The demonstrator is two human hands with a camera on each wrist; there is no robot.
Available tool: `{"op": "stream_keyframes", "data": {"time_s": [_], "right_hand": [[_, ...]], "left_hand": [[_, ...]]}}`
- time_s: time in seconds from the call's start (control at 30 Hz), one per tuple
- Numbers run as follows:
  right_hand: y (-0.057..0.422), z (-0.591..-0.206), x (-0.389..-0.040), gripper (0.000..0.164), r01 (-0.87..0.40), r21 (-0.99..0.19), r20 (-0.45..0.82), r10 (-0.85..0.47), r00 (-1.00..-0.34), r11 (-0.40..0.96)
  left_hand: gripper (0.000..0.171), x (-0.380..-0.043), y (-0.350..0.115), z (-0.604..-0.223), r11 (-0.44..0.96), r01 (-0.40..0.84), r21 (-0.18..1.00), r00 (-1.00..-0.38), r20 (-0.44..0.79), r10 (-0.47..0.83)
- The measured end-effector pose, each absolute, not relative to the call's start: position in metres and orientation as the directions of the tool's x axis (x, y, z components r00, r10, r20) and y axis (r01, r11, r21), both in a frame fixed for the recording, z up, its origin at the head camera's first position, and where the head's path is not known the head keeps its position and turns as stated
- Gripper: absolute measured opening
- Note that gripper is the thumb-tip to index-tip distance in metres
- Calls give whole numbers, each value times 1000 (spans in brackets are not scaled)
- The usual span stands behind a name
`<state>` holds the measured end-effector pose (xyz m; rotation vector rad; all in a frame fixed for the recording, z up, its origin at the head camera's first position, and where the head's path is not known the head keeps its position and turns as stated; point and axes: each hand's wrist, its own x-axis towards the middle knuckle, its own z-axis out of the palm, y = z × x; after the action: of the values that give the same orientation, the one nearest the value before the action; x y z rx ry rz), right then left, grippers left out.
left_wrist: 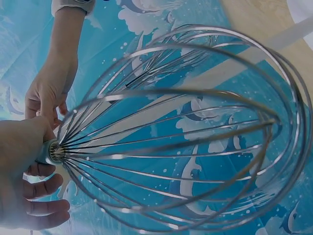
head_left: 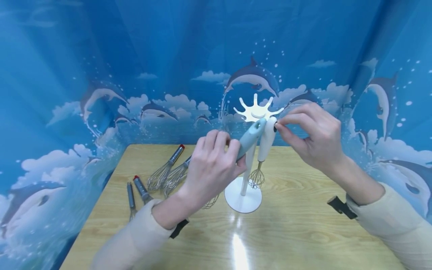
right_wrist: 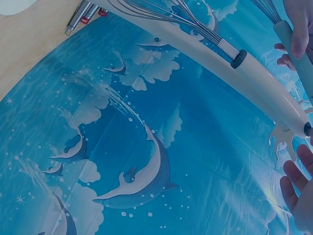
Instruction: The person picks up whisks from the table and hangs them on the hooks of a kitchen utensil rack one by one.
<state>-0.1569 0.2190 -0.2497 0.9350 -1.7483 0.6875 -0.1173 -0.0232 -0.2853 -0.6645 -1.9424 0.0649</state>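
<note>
A white stand (head_left: 258,111) with curved prongs on top rises from a round base on the table. My left hand (head_left: 212,165) grips a whisk by its light blue handle (head_left: 249,139), whose holed end points up toward the prongs. Its large wire balloon (left_wrist: 270,122) fills the left wrist view. Beside it, a whisk with a white handle (head_left: 267,138) hangs wires down by the post. My right hand (head_left: 315,137) pinches the dark tip at that handle's top end, just under the prongs. The right wrist view shows the white handle (right_wrist: 269,88) slanting close along the post.
On the left of the wooden table (head_left: 303,221) lie several metal whisks, among them one with a red-tipped handle (head_left: 176,154) and a thinner one (head_left: 131,195). A blue dolphin-print curtain (head_left: 162,48) surrounds the table at the back and sides.
</note>
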Motion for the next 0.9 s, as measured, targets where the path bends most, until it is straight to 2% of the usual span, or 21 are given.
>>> {"op": "stream_keyframes", "data": {"time_s": [0.4,0.7,0.9], "right_hand": [[219,-250,-157,49,-842,-28,937,-279,-210,539],[218,-250,-156,49,-843,-24,938,-280,-205,537],[218,-250,-156,49,-840,-26,934,-287,-214,542]], "left_hand": [[13,-116,-30,-276,826,360,-433,-311,779,544],[9,-118,-34,-273,815,310,-490,-256,782,568],[7,-118,-34,-273,815,267,-515,-245,781,574]]}}
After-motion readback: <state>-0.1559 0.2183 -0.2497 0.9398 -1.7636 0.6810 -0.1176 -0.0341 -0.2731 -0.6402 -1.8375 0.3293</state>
